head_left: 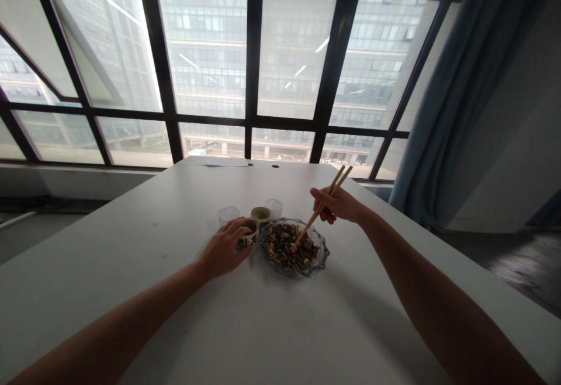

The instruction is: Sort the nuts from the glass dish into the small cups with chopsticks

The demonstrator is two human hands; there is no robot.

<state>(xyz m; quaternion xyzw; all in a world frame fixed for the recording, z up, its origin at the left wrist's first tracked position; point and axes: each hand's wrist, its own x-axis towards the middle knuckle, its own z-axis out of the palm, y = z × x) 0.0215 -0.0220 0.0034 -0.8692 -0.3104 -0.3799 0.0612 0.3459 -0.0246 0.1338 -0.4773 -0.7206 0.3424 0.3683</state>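
Note:
My right hand [335, 203] is closed around a pair of wooden chopsticks [318, 210], whose tips touch the mixed seeds and nuts [287, 245] in a scalloped clear dish [323, 256]. To the left of the dish, my left hand [225, 248] is wrapped round a small cup with dark lettering [248, 240]. A yellowish-green cup [260, 214] stands just behind that one. Two translucent cups [228, 214] [274, 207] stand at the back, one on each side. Whether anything lies inside the held cup cannot be made out.
All of this stands on a long white table [289, 326]. White sheets [219, 162] lie at its far edge, near two dark round holes. Beyond are large windows with dark frames [254, 52]. A blue curtain [451, 99] hangs at the right.

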